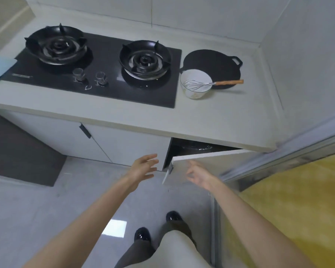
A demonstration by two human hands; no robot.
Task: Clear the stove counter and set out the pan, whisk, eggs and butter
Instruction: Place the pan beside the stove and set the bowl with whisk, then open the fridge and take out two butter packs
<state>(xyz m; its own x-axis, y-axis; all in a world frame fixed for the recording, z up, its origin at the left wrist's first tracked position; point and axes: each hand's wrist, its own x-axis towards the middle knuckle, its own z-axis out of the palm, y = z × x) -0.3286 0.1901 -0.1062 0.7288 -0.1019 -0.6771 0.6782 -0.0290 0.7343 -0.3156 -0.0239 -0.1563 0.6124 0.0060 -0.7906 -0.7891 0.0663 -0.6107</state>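
Both forearms are bare. Dark olive-grey trousers show at lower centre. The shoes are glossy black.

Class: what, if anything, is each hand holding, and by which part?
Nothing. The left hand and right hand are both open, fingers spread, near the ajar cabinet door; neither has a grip on it.

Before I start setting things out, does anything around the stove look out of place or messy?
The cabinet door under the counter hangs ajar. The white bowl holding the whisk shows a yellowish smear low down, and a few pale specks lie on the hob by the right burner.
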